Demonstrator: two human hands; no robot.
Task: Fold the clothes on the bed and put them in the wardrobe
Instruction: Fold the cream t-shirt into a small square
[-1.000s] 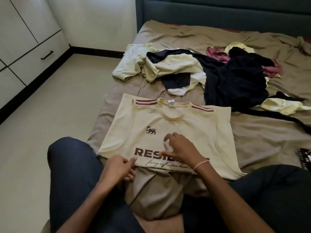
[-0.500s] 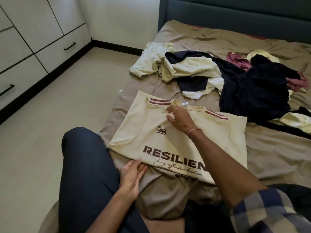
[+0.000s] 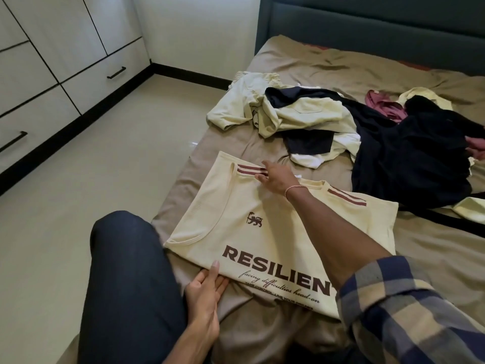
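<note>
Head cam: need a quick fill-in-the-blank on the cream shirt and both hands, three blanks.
1. The cream sleeveless shirt lies spread on the ____.
2. The right hand, at the shirt's collar, has a ____ on its wrist.
3. The left hand touches the shirt's near edge, its thumb just below the big printed letter ____.
Missing words: bed; bracelet; R.

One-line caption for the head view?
Right hand on the collar of the cream shirt, left hand touching its lower edge.
</note>
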